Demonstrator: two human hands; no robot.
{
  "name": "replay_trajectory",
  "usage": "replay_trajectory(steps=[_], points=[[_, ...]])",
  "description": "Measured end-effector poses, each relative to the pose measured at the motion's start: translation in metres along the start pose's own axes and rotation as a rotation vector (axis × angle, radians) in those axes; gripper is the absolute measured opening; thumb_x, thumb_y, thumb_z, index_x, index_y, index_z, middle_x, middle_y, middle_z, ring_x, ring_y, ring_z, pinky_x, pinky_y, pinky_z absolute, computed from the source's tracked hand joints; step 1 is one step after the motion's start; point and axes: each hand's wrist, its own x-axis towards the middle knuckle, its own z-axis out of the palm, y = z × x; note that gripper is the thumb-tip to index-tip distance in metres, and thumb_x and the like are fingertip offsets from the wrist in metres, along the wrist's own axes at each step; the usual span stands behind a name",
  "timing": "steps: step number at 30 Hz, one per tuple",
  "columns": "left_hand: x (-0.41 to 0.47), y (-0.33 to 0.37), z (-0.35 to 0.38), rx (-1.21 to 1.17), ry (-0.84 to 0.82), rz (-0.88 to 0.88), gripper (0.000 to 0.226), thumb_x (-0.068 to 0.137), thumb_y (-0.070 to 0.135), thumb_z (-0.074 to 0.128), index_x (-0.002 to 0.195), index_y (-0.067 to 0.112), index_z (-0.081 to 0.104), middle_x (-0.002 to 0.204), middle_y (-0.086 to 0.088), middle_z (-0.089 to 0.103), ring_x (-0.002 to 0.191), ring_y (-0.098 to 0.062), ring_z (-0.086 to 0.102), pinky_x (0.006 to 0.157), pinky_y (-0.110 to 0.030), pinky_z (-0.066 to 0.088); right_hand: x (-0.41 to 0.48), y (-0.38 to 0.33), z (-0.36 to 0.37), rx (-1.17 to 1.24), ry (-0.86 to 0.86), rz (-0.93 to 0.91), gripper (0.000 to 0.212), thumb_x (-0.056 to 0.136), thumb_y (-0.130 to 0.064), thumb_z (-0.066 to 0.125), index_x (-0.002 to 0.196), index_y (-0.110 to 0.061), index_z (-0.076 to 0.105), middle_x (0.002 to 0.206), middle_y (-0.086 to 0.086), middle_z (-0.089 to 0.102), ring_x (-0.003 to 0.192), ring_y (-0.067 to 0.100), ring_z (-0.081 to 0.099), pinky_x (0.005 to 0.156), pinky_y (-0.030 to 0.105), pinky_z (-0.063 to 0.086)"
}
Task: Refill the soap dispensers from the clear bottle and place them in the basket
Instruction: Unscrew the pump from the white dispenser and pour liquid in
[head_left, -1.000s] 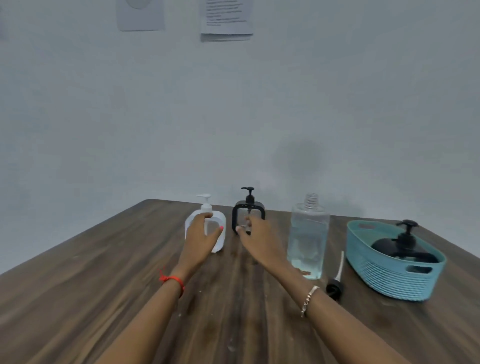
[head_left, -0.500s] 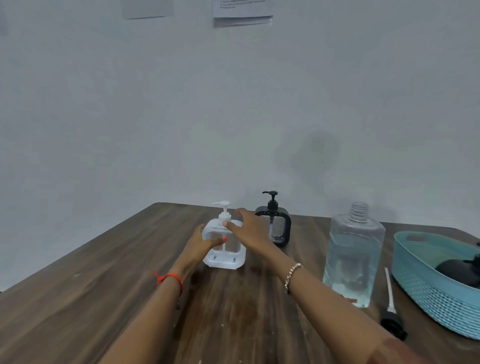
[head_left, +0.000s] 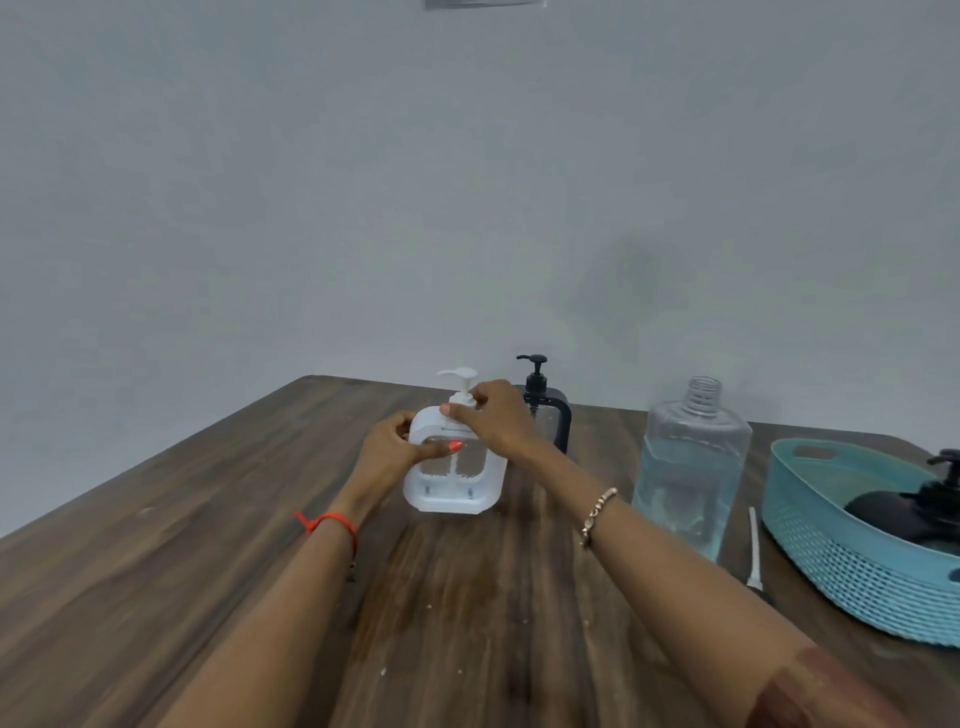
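Now the left hand (head_left: 387, 449) grips the white dispenser (head_left: 454, 475); right hand (head_left: 496, 418) pinches its pump collar (head_left: 461, 399).

wooden table (head_left: 156, 571), white dispenser (head_left: 452, 488), black dispenser (head_left: 556, 421), clear bottle (head_left: 691, 467), basket (head_left: 852, 566), pump (head_left: 754, 551)

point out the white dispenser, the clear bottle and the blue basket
white dispenser (head_left: 451, 501): head view, on the lower white frame of its body.
clear bottle (head_left: 693, 457): head view, on the middle of its front face.
blue basket (head_left: 852, 577): head view, on its ribbed outer wall.
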Motion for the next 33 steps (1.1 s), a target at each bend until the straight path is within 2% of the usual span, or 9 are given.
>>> replay_trajectory(steps=[3, 6, 9, 11, 14, 20, 26, 30, 33], points=[[-0.013, 0.017, 0.006, -0.058, -0.085, 0.04, 0.054, 0.055, 0.025, 0.087, 0.104, 0.014, 0.067, 0.099, -0.005, 0.072, 0.09, -0.022, 0.069, 0.079, -0.032, 0.054, -0.016, -0.011, -0.028, 0.027, -0.041, -0.046, 0.036, 0.082, -0.029, 0.068, 0.062, -0.001, 0.055, 0.062, 0.008, 0.047, 0.055, 0.014, 0.039, 0.052, 0.023, 0.028], [-0.026, 0.031, 0.011, -0.127, -0.153, 0.066, 0.061, 0.045, 0.029, 0.088, 0.102, 0.016, 0.069, 0.095, -0.003, 0.074, 0.086, -0.018, 0.069, 0.074, -0.028, 0.054, -0.03, -0.016, -0.052, 0.103, -0.088, -0.125, 0.036, 0.079, -0.023, 0.07, 0.055, -0.007, 0.05, 0.057, 0.008, 0.042, 0.052, 0.014, 0.035, 0.054, 0.024, 0.028], [-0.037, 0.041, 0.011, -0.18, -0.221, 0.073, 0.059, 0.045, 0.031, 0.083, 0.101, 0.017, 0.069, 0.092, -0.002, 0.073, 0.083, -0.017, 0.068, 0.07, -0.025, 0.054, -0.043, -0.016, -0.072, 0.144, -0.189, -0.166, 0.011, 0.078, -0.022, 0.07, 0.078, -0.011, 0.071, 0.081, 0.009, 0.068, 0.069, 0.012, 0.058, 0.073, 0.026, 0.045], [-0.042, 0.047, 0.013, -0.19, -0.241, 0.064, 0.06, 0.045, 0.03, 0.083, 0.102, 0.015, 0.07, 0.093, -0.003, 0.073, 0.083, -0.017, 0.068, 0.069, -0.024, 0.054, -0.048, -0.013, -0.086, 0.273, -0.276, -0.154, 0.025, 0.082, -0.009, 0.065, 0.106, -0.008, 0.068, 0.108, 0.005, 0.068, 0.088, 0.007, 0.064, 0.087, 0.022, 0.049], [-0.052, 0.056, 0.023, -0.18, -0.218, 0.063, 0.066, 0.043, 0.031, 0.085, 0.104, 0.014, 0.069, 0.096, -0.006, 0.073, 0.084, -0.019, 0.068, 0.072, -0.028, 0.055, -0.057, -0.011, -0.1, 0.56, -0.348, -0.104, 0.041, 0.082, 0.012, 0.054, 0.123, 0.005, 0.052, 0.117, 0.015, 0.061, 0.096, 0.013, 0.064, 0.083, 0.016, 0.051], [-0.066, 0.068, 0.042, -0.196, -0.147, 0.091, 0.033, 0.062, 0.011, 0.082, 0.093, 0.018, 0.07, 0.089, -0.003, 0.074, 0.079, -0.018, 0.069, 0.069, -0.027, 0.055, -0.071, -0.022, -0.095, 0.175, 0.034, -0.03, 0.044, 0.069, -0.03, 0.08, 0.1, -0.013, 0.053, 0.081, -0.011, 0.055, 0.069, 0.002, 0.052, 0.062, 0.016, 0.04], [-0.072, 0.073, 0.048, -0.242, -0.118, 0.068, 0.036, 0.063, 0.008, 0.082, 0.095, 0.016, 0.069, 0.089, -0.001, 0.073, 0.077, -0.015, 0.069, 0.064, -0.023, 0.055, -0.075, -0.018, -0.109, 0.579, 0.0, 0.128, 0.055, 0.068, 0.008, 0.069, 0.12, -0.001, 0.053, 0.103, 0.014, 0.069, 0.094, 0.024, 0.064, 0.084, 0.033, 0.05], [-0.073, 0.078, 0.05, -0.234, -0.128, 0.079, 0.035, 0.064, 0.009, 0.081, 0.096, 0.014, 0.068, 0.087, 0.0, 0.073, 0.073, -0.011, 0.07, 0.061, -0.02, 0.054, -0.084, -0.022, -0.108, 0.468, 0.05, 0.13, 0.055, 0.068, -0.019, 0.081, 0.11, -0.011, 0.047, 0.092, -0.004, 0.063, 0.081, 0.01, 0.061, 0.067, 0.021, 0.045], [-0.073, 0.079, 0.053, -0.229, -0.138, 0.086, 0.032, 0.065, 0.009, 0.081, 0.093, 0.016, 0.068, 0.086, 0.001, 0.073, 0.073, -0.011, 0.07, 0.061, -0.02, 0.054, -0.087, -0.025, -0.102, 0.281, 0.169, 0.119, 0.051, 0.065, -0.031, 0.082, 0.104, -0.017, 0.051, 0.083, -0.009, 0.055, 0.075, 0.006, 0.055, 0.071, 0.022, 0.046]])
